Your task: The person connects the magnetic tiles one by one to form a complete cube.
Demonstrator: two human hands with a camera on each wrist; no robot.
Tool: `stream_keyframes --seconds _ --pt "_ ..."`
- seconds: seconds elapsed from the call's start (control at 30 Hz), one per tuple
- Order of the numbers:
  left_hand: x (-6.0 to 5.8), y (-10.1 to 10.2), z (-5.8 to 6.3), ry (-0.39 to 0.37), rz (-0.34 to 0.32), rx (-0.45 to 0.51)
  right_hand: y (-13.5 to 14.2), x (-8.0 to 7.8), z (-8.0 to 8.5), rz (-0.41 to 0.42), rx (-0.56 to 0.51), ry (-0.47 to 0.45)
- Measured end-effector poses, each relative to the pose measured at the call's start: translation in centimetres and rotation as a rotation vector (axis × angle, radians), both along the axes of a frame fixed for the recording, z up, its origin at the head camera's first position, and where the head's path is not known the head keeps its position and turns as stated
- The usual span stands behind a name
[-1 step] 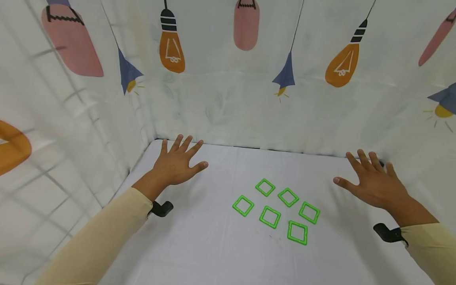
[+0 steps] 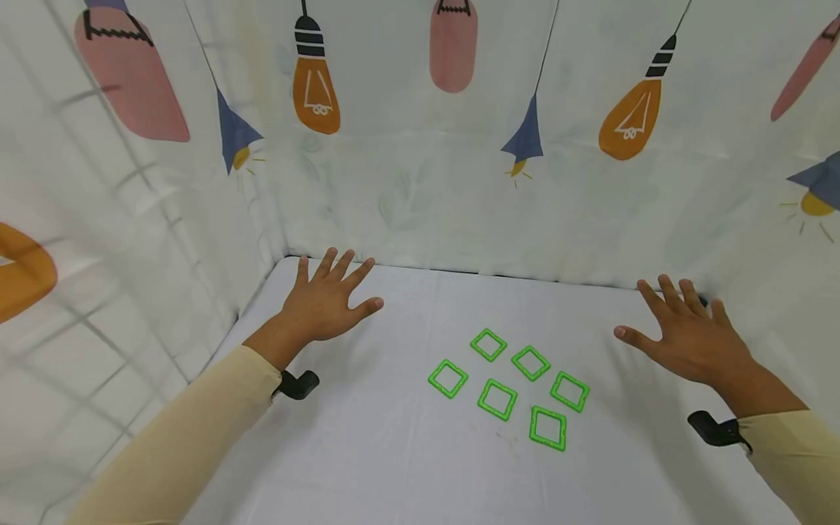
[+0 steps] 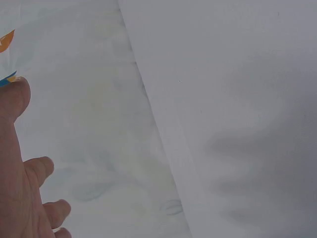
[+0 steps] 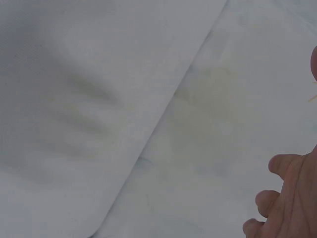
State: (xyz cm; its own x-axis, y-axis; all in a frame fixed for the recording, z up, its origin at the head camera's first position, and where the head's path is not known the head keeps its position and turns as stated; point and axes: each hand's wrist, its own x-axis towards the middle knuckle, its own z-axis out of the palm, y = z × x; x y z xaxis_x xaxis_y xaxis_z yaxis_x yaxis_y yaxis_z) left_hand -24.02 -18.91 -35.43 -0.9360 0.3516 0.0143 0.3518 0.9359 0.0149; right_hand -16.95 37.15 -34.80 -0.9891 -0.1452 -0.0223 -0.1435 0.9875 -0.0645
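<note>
Several bright green square frames, hollow in the middle, lie flat on the white cloth of the table, right of centre in the head view. Nearest to me is one green square frame [image 2: 547, 445]; the leftmost green square frame [image 2: 436, 386] lies closest to my left hand. My left hand [image 2: 321, 302] hovers over the far left of the table, fingers spread, holding nothing. On the far right my right hand [image 2: 695, 343] is likewise spread, palm down, apart from the frames. Each wrist view shows part of the hand and no green frame.
The white tabletop [image 2: 367, 452] ends at a fabric backdrop [image 2: 407, 211] printed with bulbs and lamps, which also stands along the left and right sides. A black wrist mount [image 2: 299, 385] sits on the left wrist, another black mount [image 2: 714, 429] on the right.
</note>
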Motion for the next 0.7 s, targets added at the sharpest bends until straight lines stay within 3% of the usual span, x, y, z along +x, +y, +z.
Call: stream_keyframes --seconds 0.4,0.7 --pt "0.9 1.2 -0.8 -0.017 -0.057 0.052 0.0 0.3 -0.8 0.024 -0.001 -0.011" --pt "1.3 2.1 -1.7 -0.021 -0.091 0.058 -0.6 0.7 -1.6 0.037 -0.004 0.03"
